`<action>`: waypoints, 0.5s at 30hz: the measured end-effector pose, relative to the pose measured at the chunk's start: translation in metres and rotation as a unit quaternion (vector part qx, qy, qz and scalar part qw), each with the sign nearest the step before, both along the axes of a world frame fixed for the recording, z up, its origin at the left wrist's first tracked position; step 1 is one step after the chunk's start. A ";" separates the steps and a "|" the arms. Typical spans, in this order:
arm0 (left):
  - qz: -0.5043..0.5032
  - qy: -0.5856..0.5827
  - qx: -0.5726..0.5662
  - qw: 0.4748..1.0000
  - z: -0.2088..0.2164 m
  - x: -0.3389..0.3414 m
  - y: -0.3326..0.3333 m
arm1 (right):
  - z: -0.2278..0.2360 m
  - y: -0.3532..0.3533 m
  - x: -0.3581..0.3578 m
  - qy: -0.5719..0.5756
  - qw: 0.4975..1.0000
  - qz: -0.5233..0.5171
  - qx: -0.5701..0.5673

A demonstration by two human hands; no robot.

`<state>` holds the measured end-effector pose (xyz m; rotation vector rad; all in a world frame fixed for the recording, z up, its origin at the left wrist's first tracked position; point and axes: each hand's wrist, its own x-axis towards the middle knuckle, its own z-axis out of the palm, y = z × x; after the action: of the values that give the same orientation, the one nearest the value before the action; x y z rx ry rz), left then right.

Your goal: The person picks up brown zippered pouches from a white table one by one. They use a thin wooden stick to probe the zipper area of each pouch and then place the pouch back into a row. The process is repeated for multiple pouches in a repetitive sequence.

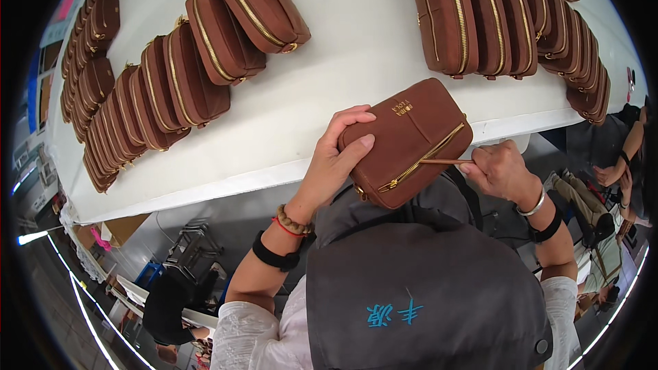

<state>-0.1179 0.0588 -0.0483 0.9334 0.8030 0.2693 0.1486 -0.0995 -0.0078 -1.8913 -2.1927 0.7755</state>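
Clasped in the left grip [336, 156] at the near edge of the tabletop [356, 48], a brown bag [404, 130] meets a thin stick [447, 161] pinched in the right grip [502, 170], tip at its gold zipper [442, 142]. This bag appears unfinished; whether the matching bags [179, 81] are done cannot be told.

Left bag rows [177, 82], right bag rows [513, 27] on table [356, 27]; single bag [404, 138] nearer.

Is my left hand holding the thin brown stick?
No, your right hand holds that stick, while your left hand grips the brown boxy bag.
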 end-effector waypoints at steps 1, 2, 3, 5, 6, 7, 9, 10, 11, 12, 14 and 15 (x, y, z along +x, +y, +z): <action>-0.007 -0.002 0.001 1.000 -0.001 0.001 0.001 | 0.000 -0.001 0.001 -0.001 1.000 0.001 -0.003; -0.014 -0.004 0.002 1.000 -0.001 0.001 0.001 | 0.000 -0.002 0.003 -0.002 1.000 0.001 -0.006; -0.020 -0.006 0.004 1.000 -0.001 0.002 0.002 | 0.001 -0.002 0.004 -0.002 1.000 0.003 -0.009; -0.028 -0.012 0.005 1.000 -0.001 0.003 0.003 | 0.004 -0.001 0.006 0.002 1.000 0.011 -0.007; -0.032 -0.015 0.005 0.999 -0.001 0.003 0.004 | 0.006 0.000 0.007 0.004 1.000 0.015 -0.005; -0.034 -0.014 0.004 0.999 -0.001 0.003 0.004 | 0.006 0.000 0.008 0.003 1.000 0.017 -0.004; -0.039 -0.013 0.000 0.999 -0.002 0.003 0.004 | 0.006 -0.001 0.009 -0.001 1.000 0.022 -0.002; -0.039 -0.015 -0.002 0.999 -0.003 0.003 0.004 | 0.008 0.000 0.009 0.001 1.000 0.024 -0.005; -0.038 -0.017 -0.005 0.999 -0.004 0.002 0.004 | 0.010 0.002 0.010 0.004 1.000 0.026 -0.009; -0.038 -0.019 -0.008 0.999 -0.004 0.002 0.004 | 0.011 0.003 0.010 0.006 1.000 0.028 -0.012; -0.047 -0.018 0.009 0.999 -0.004 0.003 0.005 | 0.011 -0.003 0.015 -0.001 0.999 0.034 -0.022; -0.052 -0.018 0.017 0.998 -0.004 0.003 0.006 | 0.010 -0.006 0.018 -0.005 0.999 0.037 -0.026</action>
<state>-0.1145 0.0648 -0.0527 0.9956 0.7169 0.2096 0.1662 -0.1051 0.0026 -1.8514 -2.2816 0.8459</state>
